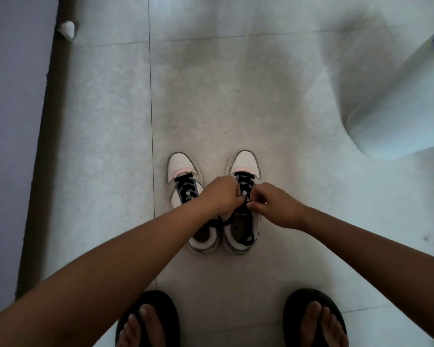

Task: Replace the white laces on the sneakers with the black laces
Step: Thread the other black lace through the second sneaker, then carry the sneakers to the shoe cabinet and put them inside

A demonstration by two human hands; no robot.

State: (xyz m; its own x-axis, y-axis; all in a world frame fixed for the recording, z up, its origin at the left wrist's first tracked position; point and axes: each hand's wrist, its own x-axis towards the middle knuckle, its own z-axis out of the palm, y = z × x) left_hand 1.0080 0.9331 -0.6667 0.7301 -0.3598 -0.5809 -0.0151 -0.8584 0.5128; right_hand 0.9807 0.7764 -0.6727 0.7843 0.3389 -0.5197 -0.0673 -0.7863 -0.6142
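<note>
Two white sneakers stand side by side on the tiled floor, toes pointing away from me. The left sneaker (179,169) carries a black lace (186,190) crossed up its front. The right sneaker (243,164) also has a black lace (244,182) threaded through it. My left hand (222,194) and my right hand (273,205) meet over the upper eyelets of the right sneaker, and each pinches a part of its black lace. A loose end of the lace (248,237) hangs into the shoe's opening. No white lace is in view.
My feet in black sandals (148,319) (315,316) stand near the bottom edge. A dark skirting strip (45,136) and a wall run along the left, with a white crumpled lump (67,30) near the top. A pale cylindrical object (396,103) stands at the right.
</note>
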